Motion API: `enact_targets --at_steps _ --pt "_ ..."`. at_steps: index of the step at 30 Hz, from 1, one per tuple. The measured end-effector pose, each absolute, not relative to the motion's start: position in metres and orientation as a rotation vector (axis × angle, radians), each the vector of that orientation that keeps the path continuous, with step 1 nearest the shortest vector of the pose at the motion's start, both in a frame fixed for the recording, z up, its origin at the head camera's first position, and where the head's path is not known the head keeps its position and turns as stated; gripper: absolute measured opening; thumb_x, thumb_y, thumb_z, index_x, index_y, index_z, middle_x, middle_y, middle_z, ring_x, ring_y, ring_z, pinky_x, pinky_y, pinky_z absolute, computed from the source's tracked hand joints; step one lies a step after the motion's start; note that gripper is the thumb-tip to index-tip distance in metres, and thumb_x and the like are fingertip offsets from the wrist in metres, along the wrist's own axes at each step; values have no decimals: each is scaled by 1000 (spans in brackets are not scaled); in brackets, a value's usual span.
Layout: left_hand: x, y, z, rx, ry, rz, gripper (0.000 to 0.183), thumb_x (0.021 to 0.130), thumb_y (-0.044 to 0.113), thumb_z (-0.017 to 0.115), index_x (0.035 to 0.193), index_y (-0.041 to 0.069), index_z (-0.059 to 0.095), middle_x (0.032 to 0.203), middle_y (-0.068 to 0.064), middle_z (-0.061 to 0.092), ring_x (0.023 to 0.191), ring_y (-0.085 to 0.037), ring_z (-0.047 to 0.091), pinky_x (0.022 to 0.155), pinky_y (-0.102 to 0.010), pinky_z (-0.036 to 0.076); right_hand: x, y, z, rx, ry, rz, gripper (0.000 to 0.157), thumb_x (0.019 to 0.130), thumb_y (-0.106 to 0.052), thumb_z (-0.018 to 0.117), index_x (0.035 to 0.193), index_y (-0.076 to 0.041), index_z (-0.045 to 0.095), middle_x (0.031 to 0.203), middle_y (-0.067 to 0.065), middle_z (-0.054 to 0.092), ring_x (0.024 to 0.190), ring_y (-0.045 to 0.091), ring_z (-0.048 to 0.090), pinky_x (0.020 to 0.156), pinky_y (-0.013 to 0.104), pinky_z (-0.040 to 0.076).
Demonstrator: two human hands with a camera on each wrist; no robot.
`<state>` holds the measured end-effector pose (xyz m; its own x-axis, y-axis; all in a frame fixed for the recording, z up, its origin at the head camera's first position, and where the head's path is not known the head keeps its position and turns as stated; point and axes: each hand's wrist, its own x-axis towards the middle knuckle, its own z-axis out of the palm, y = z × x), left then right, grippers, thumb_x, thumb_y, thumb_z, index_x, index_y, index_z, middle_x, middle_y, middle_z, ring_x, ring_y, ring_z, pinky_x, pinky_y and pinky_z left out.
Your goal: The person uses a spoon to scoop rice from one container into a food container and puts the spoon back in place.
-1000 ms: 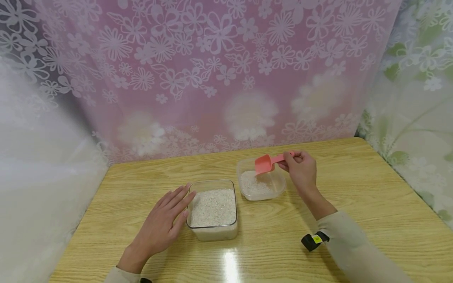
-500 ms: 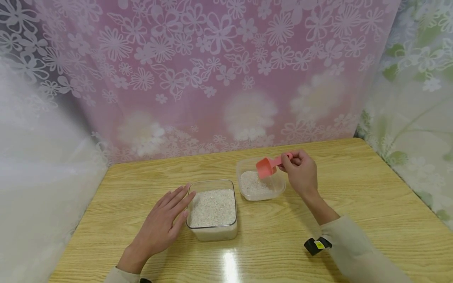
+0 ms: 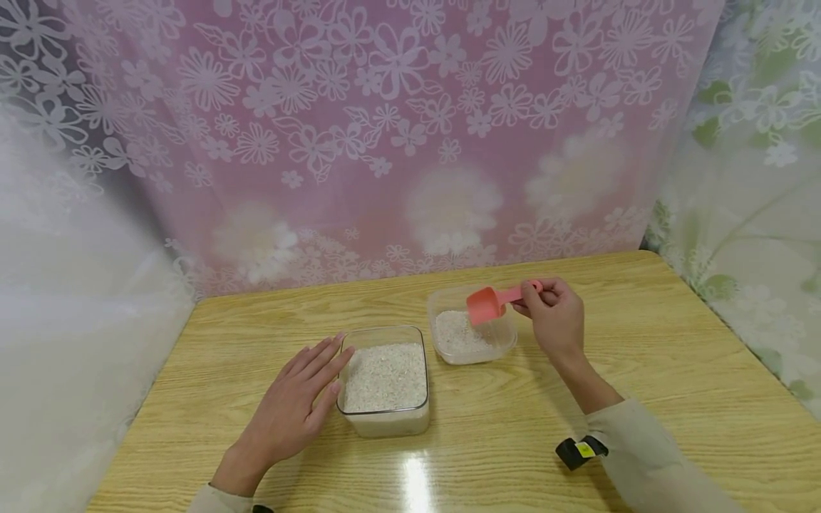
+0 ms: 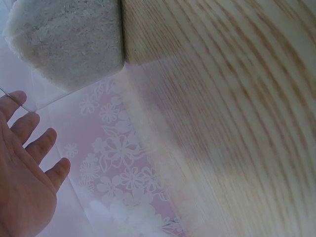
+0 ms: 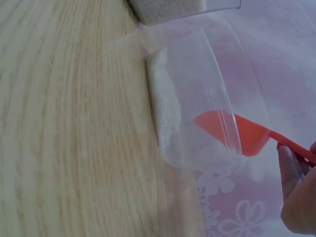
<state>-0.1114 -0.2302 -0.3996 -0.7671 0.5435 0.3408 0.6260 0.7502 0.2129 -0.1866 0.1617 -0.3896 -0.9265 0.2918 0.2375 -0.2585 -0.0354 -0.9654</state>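
Observation:
My right hand (image 3: 556, 320) pinches the handle of a coral-pink scoop (image 3: 485, 305) between thumb and fingers. The scoop's bowl hangs over a small clear plastic tub (image 3: 471, 358), tipped down to the left. In the right wrist view the lip of the scoop (image 5: 254, 136) dips below the tub's rim. A shallow layer of rice (image 3: 457, 333) covers the tub's bottom. Nearer and to the left stands a square clear container (image 3: 385, 411) holding much more rice (image 3: 388, 376). Against its left side rests my left hand (image 3: 288, 406), fingers extended, fingertips at the rim.
Both containers stand on a wood-grain table (image 3: 641, 335). Behind it hangs a pink flowered curtain (image 3: 398, 142), with pale sheeting (image 3: 757, 214) at the sides. A black strap (image 3: 580, 451) circles the right sleeve.
My right hand has shifted slightly right, and the scoop has turned and moved a little right and down over the tub. The left hand and both containers stay put.

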Motion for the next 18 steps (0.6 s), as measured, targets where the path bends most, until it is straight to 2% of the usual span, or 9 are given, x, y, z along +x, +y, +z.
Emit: enact_targets --at_steps 7,18 --pt "-112 -230 -399 -923 -2690 -457 49 101 26 48 149 17 38 155 -2 28 140 -25 27 113 -48 20 -184 167 -385 -164 -1680 2224 24 92 -10 65 98 8 52 85 13 69 73 20 71 72 30 56" --pt "-112 -231 -399 -923 -2694 -446 49 102 27 46 150 19 36 155 -1 27 140 -24 26 114 -47 19 -175 175 -373 -158 -1401 2518 28 92 -9 65 104 9 46 83 14 69 74 20 71 76 31 55"
